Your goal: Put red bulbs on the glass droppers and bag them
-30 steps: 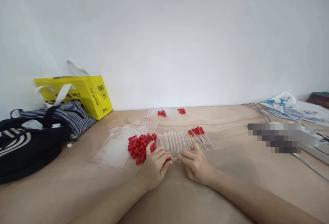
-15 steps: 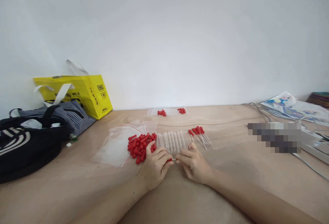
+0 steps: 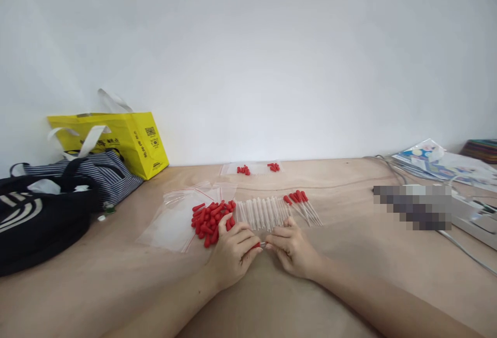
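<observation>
My left hand (image 3: 235, 252) is closed on a red rubber dropper bulb (image 3: 257, 245), of which only the end shows. Facing it, my right hand (image 3: 292, 249) pinches a clear dropper tube (image 3: 263, 244); a short bit of it is visible, meeting the bulb. How deep the tube sits in the bulb I cannot tell. Beyond my left fingers lies a pile of loose red bulbs (image 3: 209, 219). A row of bare clear tubes (image 3: 260, 212) lies just past both hands. To its right, several droppers (image 3: 305, 207) with red bulbs on their tubes lie side by side.
Clear zip bags (image 3: 171, 224) lie left of the pile. Another clear bag (image 3: 258, 169) with red bulbs is by the wall. A yellow bag (image 3: 151, 146), striped bag (image 3: 101, 170) and black bag (image 3: 70, 219) stand left. A power strip (image 3: 471, 219) and printed sheets (image 3: 438, 159) are right.
Both hands stay together over the same spot, with the bulb and tube still between them. The whole view has shifted very slightly; nothing on the table has visibly moved.
</observation>
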Available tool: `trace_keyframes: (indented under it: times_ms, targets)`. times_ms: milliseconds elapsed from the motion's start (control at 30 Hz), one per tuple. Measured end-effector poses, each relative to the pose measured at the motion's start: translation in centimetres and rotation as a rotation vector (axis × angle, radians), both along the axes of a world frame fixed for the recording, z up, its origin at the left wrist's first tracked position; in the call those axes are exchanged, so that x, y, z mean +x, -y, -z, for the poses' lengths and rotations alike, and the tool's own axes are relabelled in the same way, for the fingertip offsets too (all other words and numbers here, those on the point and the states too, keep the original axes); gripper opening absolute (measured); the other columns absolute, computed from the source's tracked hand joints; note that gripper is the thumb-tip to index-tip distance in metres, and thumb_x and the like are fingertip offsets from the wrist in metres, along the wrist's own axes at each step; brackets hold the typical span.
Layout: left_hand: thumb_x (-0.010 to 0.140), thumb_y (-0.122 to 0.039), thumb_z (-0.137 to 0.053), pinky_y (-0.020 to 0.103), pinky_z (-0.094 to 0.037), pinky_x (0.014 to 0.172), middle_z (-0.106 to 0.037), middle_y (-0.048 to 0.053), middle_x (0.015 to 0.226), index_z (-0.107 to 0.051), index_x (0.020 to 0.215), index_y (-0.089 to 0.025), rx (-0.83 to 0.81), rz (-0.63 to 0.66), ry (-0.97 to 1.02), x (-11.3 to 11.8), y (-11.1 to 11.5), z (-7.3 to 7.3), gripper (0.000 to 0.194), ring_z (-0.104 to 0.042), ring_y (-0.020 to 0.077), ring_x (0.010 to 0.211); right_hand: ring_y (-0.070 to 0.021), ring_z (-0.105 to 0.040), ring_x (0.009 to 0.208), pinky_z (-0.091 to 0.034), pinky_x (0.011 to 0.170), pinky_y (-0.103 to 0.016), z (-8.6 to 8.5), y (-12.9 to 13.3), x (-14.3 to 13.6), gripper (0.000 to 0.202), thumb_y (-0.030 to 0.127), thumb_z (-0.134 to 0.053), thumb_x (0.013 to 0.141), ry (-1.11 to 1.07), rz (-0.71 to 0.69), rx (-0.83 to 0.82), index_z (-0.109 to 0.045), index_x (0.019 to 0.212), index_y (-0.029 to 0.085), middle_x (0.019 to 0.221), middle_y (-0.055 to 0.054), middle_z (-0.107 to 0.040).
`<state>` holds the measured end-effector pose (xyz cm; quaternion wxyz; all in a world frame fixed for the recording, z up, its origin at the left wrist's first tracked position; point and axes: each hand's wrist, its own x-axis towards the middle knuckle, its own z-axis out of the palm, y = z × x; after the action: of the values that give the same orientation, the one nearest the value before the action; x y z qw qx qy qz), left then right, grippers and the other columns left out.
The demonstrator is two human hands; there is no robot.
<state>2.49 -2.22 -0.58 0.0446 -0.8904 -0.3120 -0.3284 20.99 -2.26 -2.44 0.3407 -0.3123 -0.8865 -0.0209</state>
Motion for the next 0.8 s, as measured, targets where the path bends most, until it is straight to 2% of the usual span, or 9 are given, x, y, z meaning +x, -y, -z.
trace_keyframes:
  times_ms: [100, 233, 333, 400, 533, 667, 800]
  targets:
    - [0.082, -0.023, -0.046, 0.046, -0.004, 0.098, -0.064, -0.005, 0.069, -0.058, 0.078, -0.022, 0.026, 0.002, -0.005, -0.1, 0.0, -0.1, 0.012, -0.053, 0.0145, 0.079, -0.0092, -0.041, 0.057, -0.022, 0.063, -0.028, -0.4, 0.0, 0.1, 0.023, 0.017, -0.036, 0.085, -0.004, 0.013, 0.01, -0.057, 0.079, 0.016, 0.062, 0.001, -0.053]
    - [0.082, -0.022, -0.047, 0.048, -0.002, 0.098, -0.065, -0.005, 0.072, -0.059, 0.081, -0.023, 0.065, -0.061, 0.0, -0.1, 0.0, -0.8, 0.012, -0.054, 0.0159, 0.079, -0.0102, -0.043, 0.061, -0.021, 0.063, -0.028, -1.1, 0.1, 0.1, 0.019, 0.019, -0.039, 0.084, 0.067, 0.05, 0.056, -0.058, 0.085, 0.018, 0.066, 0.001, -0.056]
    - [0.081, -0.024, -0.05, 0.049, -0.003, 0.098, -0.065, -0.004, 0.073, -0.06, 0.084, -0.025, 0.085, -0.103, 0.016, -0.3, -0.1, -1.3, 0.011, -0.055, 0.0168, 0.079, -0.0128, -0.043, 0.063, -0.022, 0.062, -0.029, -1.4, -0.3, 0.3, 0.017, 0.015, -0.043, 0.08, 0.149, 0.102, 0.122, -0.059, 0.083, 0.019, 0.067, -0.001, -0.055]
    - [0.078, -0.029, -0.052, 0.049, -0.007, 0.097, -0.065, 0.0, 0.083, -0.059, 0.093, -0.025, 0.096, -0.164, 0.035, -0.7, -0.4, -1.2, 0.016, -0.054, 0.0193, 0.085, -0.0138, -0.044, 0.063, -0.025, 0.062, -0.028, -1.3, -1.2, 1.0, 0.019, 0.011, -0.042, 0.077, 0.131, 0.165, 0.115, -0.06, 0.079, 0.018, 0.067, -0.003, -0.055]
    - [0.076, -0.03, -0.052, 0.05, -0.014, 0.094, -0.06, 0.008, 0.099, -0.051, 0.108, -0.022, 0.094, -0.331, 0.028, -1.8, -1.3, -0.7, 0.033, -0.05, 0.024, 0.095, -0.0149, -0.05, 0.067, -0.032, 0.06, -0.025, -1.1, -4.0, 3.6, 0.024, 0.014, -0.036, 0.081, -0.063, 0.433, -0.08, -0.06, 0.08, 0.016, 0.074, -0.006, -0.058]
    - [0.075, -0.026, -0.052, 0.052, -0.015, 0.092, -0.061, 0.005, 0.095, -0.056, 0.095, -0.024, 0.094, -0.384, 0.006, -2.2, -1.8, -0.2, 0.02, -0.051, 0.0236, 0.093, -0.0156, -0.055, 0.071, -0.035, 0.06, -0.023, -1.1, -5.9, 5.4, 0.022, 0.019, -0.038, 0.081, -0.015, 0.687, -0.314, -0.06, 0.081, 0.016, 0.079, -0.007, -0.061]
    - [0.075, -0.023, -0.052, 0.053, -0.014, 0.093, -0.062, 0.003, 0.089, -0.059, 0.079, -0.025, 0.132, -0.398, 0.026, -2.0, -1.6, -0.2, 0.009, -0.052, 0.0226, 0.091, -0.0167, -0.057, 0.067, -0.034, 0.057, -0.023, -1.0, -6.2, 5.3, 0.022, 0.017, -0.038, 0.08, 0.055, 0.766, -0.372, -0.059, 0.072, 0.015, 0.071, -0.008, -0.062]
